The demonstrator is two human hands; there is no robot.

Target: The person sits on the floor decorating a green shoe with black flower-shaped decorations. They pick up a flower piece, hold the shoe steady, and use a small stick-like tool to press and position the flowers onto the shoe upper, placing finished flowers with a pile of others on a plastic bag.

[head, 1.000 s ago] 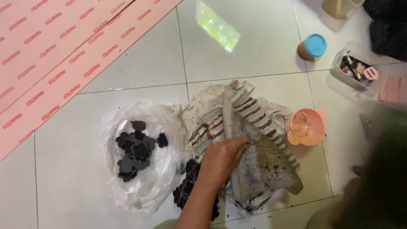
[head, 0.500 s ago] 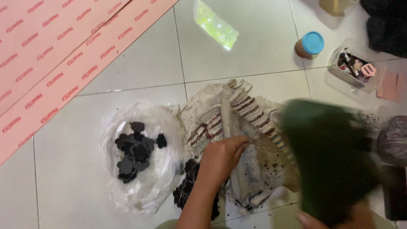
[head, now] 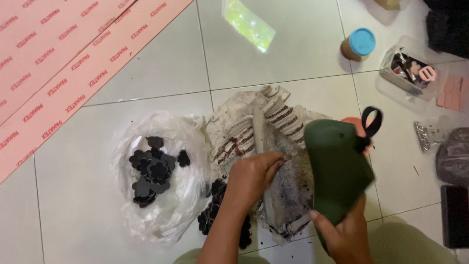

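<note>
1. The left hand (head: 254,176) sits at lower centre of the frame, palm down, fingers curled and close together, pressing on a stained striped cloth (head: 273,146) spread on the white tile floor (head: 146,83).
2. Its forearm rises from the bottom edge, angled up and slightly right, wrist bent so the knuckles point toward the right.
3. The right hand (head: 344,234) is at lower right, closed around the lower end of a dark green shoe piece (head: 337,166); thumb and fingers wrap its edge.
4. The green piece stands tilted above the cloth's right side, with a black loop (head: 372,124) at its top right corner.
5. Just left of the cloth, a clear plastic bag (head: 161,176) lies open, holding a heap of black flower-shaped cutouts (head: 151,171).
6. More black cutouts (head: 215,215) lie under the left forearm, at the cloth's lower left edge.
7. Pink sheets (head: 63,63) cover the upper left corner of the frame.
8. A small jar with a blue lid (head: 359,44) stands at upper right, well apart from both hands.
9. Near it, a clear plastic box (head: 408,73) holds small items.
</note>
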